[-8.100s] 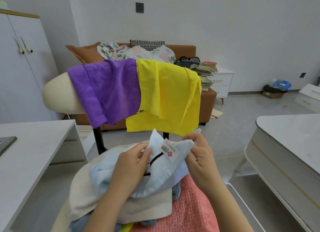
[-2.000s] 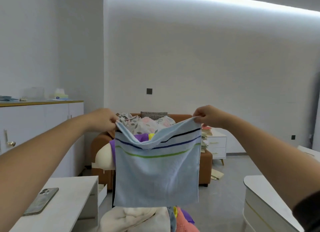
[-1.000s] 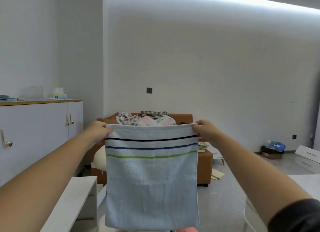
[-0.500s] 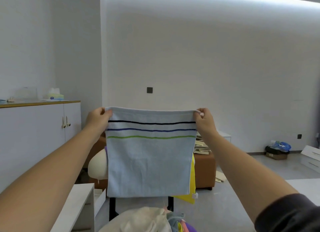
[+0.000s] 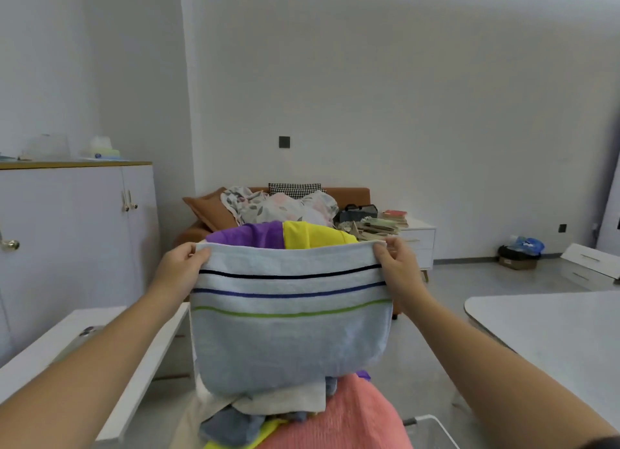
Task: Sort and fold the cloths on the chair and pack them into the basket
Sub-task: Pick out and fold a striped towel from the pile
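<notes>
The left hand [image 5: 179,259] and the right hand [image 5: 394,257] each pinch a top corner of the light blue striped towel [image 5: 288,341], fingers curled round the hem, holding it spread wide in the air. Its lower edge sags onto the heap below, touching a cream cloth [image 5: 288,403] beside a pink cloth [image 5: 349,418]. Above its top edge show a purple cloth [image 5: 248,235] and a yellow cloth [image 5: 312,235], side by side.
</notes>
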`<action>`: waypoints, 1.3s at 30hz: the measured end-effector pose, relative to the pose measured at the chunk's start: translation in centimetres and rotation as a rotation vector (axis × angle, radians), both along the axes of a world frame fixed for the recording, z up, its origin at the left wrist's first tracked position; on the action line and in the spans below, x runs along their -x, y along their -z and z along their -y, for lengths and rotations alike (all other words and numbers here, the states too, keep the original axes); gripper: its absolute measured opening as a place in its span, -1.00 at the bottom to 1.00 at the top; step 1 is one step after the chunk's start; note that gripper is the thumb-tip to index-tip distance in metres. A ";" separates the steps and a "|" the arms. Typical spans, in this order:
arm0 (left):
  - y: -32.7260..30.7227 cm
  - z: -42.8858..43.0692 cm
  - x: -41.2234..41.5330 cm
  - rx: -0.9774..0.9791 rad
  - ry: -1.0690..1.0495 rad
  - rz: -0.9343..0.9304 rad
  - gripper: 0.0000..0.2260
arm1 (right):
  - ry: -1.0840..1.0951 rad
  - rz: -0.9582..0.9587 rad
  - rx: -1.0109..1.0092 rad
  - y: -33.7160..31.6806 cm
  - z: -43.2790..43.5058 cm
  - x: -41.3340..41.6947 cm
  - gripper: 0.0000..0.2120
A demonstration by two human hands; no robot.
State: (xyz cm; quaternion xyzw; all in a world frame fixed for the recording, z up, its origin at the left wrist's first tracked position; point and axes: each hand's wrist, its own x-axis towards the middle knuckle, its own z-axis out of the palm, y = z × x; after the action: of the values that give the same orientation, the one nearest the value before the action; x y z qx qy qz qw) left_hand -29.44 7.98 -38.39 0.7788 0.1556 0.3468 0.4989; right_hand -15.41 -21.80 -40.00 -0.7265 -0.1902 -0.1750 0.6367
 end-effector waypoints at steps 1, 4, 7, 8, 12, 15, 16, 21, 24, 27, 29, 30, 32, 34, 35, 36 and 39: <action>1.2 0.1 0.2 0.010 -0.005 -0.020 -0.81 | 0.000 -0.019 0.011 1.1 0.2 0.3 -0.91; 4.9 0.4 0.2 0.050 -0.002 -0.084 -0.80 | 0.014 -0.088 0.056 4.8 0.6 0.4 -0.90; 8.6 0.7 0.0 0.090 0.005 -0.141 -0.81 | 0.012 -0.174 0.075 8.5 0.9 0.5 -0.91; 9.8 0.8 -0.1 0.097 0.001 -0.166 -0.81 | 0.007 -0.210 0.077 9.7 0.9 0.5 -0.91; 14.1 0.3 -0.7 0.140 0.002 -0.264 -0.81 | 0.006 -0.327 0.107 14.0 0.6 -0.1 -0.88; 16.6 -0.6 -1.6 0.142 -0.028 -0.329 -0.78 | 0.013 -0.398 0.148 16.3 0.0 -1.1 -0.89; 17.4 -0.7 -2.0 0.154 -0.034 -0.349 -0.76 | 0.017 -0.417 0.165 17.0 -0.3 -1.5 -0.88; 20.1 -0.7 -3.9 0.175 -0.081 -0.401 -0.73 | 0.038 -0.519 0.212 20.3 -1.6 -3.4 -0.86; 21.1 -0.9 -5.3 0.141 -0.105 -0.424 -0.76 | 0.069 -0.535 0.222 21.7 -2.5 -4.4 -0.85; 21.8 -1.2 -6.3 0.083 -0.138 -0.437 -0.74 | 0.101 -0.477 0.264 22.4 -3.1 -5.0 -0.84; 22.3 -1.1 -6.6 0.042 -0.139 -0.445 -0.76 | 0.106 -0.453 0.277 22.6 -3.3 -5.1 -0.84; 22.5 -1.0 -6.6 0.035 -0.129 -0.452 -0.77 | 0.099 -0.458 0.280 22.9 -3.3 -5.0 -0.83; 23.1 -1.0 -6.5 0.036 -0.102 -0.462 -0.80 | 0.065 -0.485 0.272 23.6 -3.3 -4.7 -0.82; 23.8 -1.1 -6.4 0.055 -0.095 -0.445 -0.81 | 0.029 -0.506 0.256 24.1 -2.9 -4.3 -0.83; 23.9 -1.1 -6.2 0.071 -0.097 -0.430 -0.81 | 0.010 -0.513 0.245 24.0 -2.6 -4.2 -0.82; 23.9 -1.0 -6.1 0.087 -0.092 -0.412 -0.82 | -0.008 -0.515 0.231 23.6 -2.5 -4.1 -0.81; 22.9 -0.4 -5.5 0.107 -0.094 -0.345 -0.79 | -0.013 -0.494 0.160 22.4 -2.2 -3.9 -0.77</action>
State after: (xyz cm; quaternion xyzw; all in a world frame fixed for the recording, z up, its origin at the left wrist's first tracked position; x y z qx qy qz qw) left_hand -23.99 8.43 -61.26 0.7909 0.2934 0.2224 0.4888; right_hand -11.53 -19.55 -62.37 -0.7942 -0.0468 0.0273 0.6053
